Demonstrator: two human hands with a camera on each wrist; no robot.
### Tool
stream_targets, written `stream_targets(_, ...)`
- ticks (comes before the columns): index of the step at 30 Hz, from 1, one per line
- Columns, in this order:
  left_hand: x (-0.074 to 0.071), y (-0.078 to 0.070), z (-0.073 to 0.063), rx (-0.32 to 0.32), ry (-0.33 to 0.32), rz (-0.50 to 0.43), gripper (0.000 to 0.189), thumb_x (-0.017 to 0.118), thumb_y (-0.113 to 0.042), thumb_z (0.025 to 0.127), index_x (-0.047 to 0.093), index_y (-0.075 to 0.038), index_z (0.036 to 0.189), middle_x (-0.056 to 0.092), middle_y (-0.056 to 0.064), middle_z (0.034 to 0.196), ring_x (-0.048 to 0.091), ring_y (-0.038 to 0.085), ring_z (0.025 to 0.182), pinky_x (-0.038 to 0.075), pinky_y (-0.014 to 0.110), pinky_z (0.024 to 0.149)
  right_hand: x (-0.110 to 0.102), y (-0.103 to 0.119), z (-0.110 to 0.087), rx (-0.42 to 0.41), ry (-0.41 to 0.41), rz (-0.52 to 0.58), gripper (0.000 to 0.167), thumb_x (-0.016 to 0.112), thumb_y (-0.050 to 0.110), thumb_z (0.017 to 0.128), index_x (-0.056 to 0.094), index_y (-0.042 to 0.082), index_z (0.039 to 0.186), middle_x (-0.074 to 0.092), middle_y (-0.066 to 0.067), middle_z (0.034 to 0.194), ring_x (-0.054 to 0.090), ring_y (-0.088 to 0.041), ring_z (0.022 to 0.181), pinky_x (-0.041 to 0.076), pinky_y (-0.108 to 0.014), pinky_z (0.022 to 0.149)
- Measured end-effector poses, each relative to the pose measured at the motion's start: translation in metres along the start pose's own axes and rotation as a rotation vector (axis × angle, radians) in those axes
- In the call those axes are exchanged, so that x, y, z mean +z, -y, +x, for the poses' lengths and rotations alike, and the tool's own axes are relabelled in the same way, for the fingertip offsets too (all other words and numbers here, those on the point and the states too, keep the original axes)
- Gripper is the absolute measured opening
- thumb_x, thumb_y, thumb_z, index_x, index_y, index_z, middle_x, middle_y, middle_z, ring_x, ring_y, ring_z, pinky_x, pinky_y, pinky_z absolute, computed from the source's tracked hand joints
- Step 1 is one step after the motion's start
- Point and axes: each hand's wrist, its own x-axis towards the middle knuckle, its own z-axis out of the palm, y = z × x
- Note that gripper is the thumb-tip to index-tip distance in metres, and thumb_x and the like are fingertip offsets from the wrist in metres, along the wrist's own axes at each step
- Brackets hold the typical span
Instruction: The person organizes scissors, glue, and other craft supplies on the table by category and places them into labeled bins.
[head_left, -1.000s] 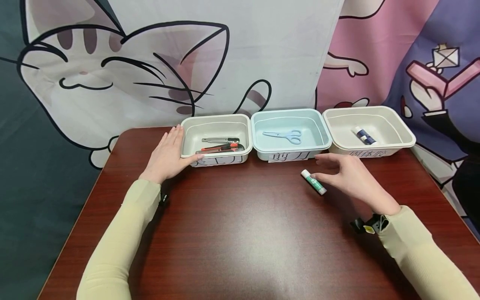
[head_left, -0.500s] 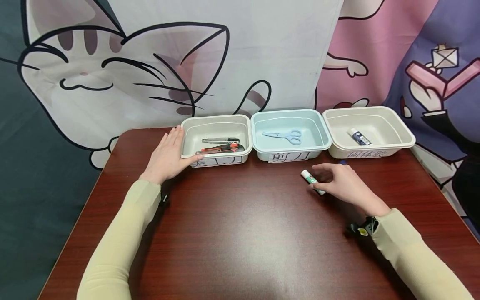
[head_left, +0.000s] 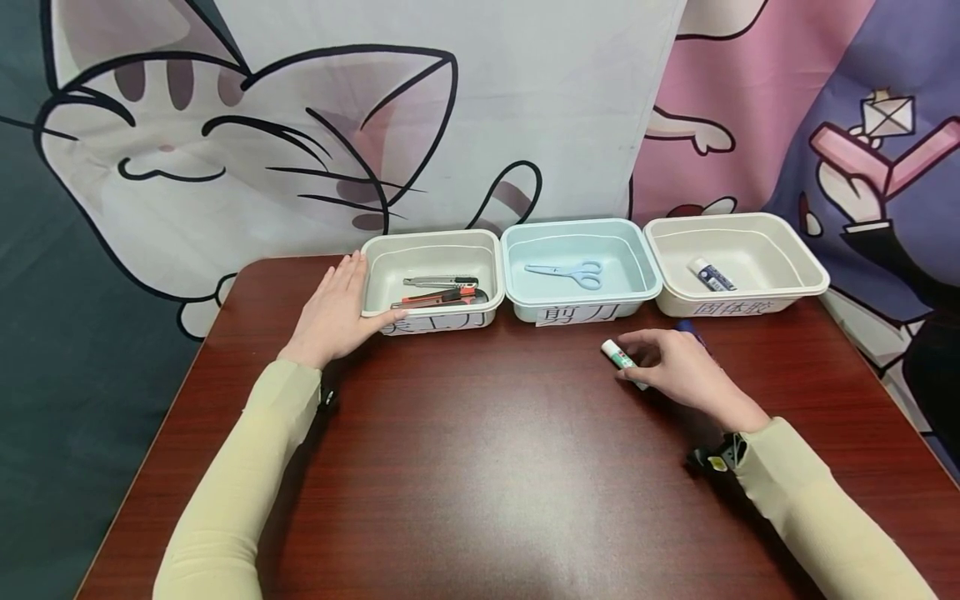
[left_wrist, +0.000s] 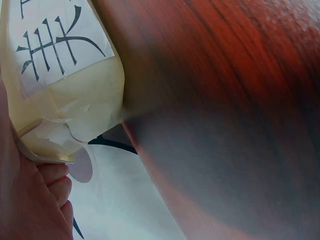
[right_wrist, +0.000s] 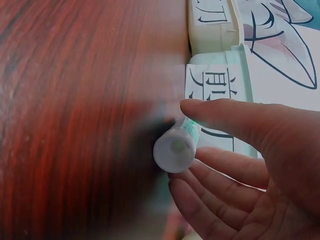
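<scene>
My right hand (head_left: 686,371) is at a green-and-white glue stick (head_left: 617,354) lying on the table in the head view. In the right wrist view, the thumb and fingers pinch the glue stick (right_wrist: 175,149) from opposite sides, its white end facing the camera. My left hand (head_left: 332,312) rests against the left end of a cream box (head_left: 442,239), fingers straight, thumb over its front rim. That box holds several utility knives (head_left: 442,295). Light-blue scissors (head_left: 581,273) lie in the pale blue middle box (head_left: 577,227). A dark-blue glue stick (head_left: 712,277) lies in the right cream box (head_left: 738,223).
The boxes stand in a row along the back of the brown table (head_left: 480,467), with handwritten labels on their fronts. Behind my right hand a dark-blue object (head_left: 688,328) shows in part. A printed cat curtain (head_left: 555,100) hangs behind the table.
My right hand has moved left and towards me onto the green glue stick, uncovering part of the dark-blue object. The glue stick in the right box has shifted left. My left hand stays put.
</scene>
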Motion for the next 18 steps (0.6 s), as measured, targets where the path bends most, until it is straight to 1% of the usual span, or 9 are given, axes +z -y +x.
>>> stream_targets(4, 0.0003, 0.0006, 0.0001, 0.001, 0.001, 0.001, 0.12, 0.048, -0.082, 0.088, 0.012, 0.006, 0.16, 0.012, 0.022, 0.166, 0.012, 0.034, 0.153, 0.005, 0.045, 0.125, 0.0017, -0.0002, 0.0011, -0.005, 0.003, -0.004, 0.042, 0.087, 0.011, 0.08, 0.072, 0.0, 0.118, 0.074, -0.002, 0.092, 0.065, -0.009, 0.069, 0.051, -0.026, 0.06)
stream_targets(7, 0.0006, 0.001, 0.0, 0.004, -0.008, 0.002, 0.12, 0.048, -0.082, 0.087, 0.013, 0.007, 0.16, 0.014, 0.024, 0.166, 0.013, 0.034, 0.153, 0.007, 0.046, 0.124, 0.0022, -0.0008, 0.0011, -0.02, -0.002, -0.015, 0.042, 0.086, 0.011, 0.081, 0.072, -0.001, 0.118, 0.073, -0.002, 0.091, 0.064, -0.009, 0.069, 0.05, -0.026, 0.06)
stream_targets(11, 0.0006, 0.0013, 0.0, 0.005, -0.01, 0.002, 0.12, 0.049, -0.082, 0.087, 0.013, 0.007, 0.16, 0.015, 0.024, 0.166, 0.012, 0.033, 0.154, 0.008, 0.047, 0.124, 0.0024, -0.0008, 0.0012, -0.03, -0.002, -0.02, 0.04, 0.086, 0.011, 0.081, 0.073, 0.0, 0.117, 0.071, 0.001, 0.087, 0.063, -0.009, 0.068, 0.049, -0.027, 0.059)
stream_targets(15, 0.0005, 0.0012, 0.0003, 0.004, -0.009, 0.0, 0.121, 0.049, -0.083, 0.087, 0.012, 0.006, 0.16, 0.014, 0.023, 0.166, 0.011, 0.032, 0.154, 0.008, 0.046, 0.124, 0.0046, -0.001, 0.0021, -0.02, 0.003, -0.034, 0.037, 0.086, 0.011, 0.081, 0.074, 0.003, 0.116, 0.067, 0.004, 0.081, 0.061, -0.009, 0.067, 0.048, -0.027, 0.059)
stream_targets(18, 0.0009, 0.0013, 0.0003, 0.005, -0.009, -0.002, 0.121, 0.049, -0.083, 0.087, 0.012, 0.007, 0.16, 0.015, 0.024, 0.166, 0.011, 0.033, 0.154, 0.007, 0.046, 0.124, 0.0062, -0.0012, 0.0023, -0.016, 0.006, -0.038, 0.037, 0.086, 0.01, 0.08, 0.075, 0.004, 0.115, 0.065, 0.005, 0.079, 0.06, -0.01, 0.068, 0.048, -0.027, 0.06)
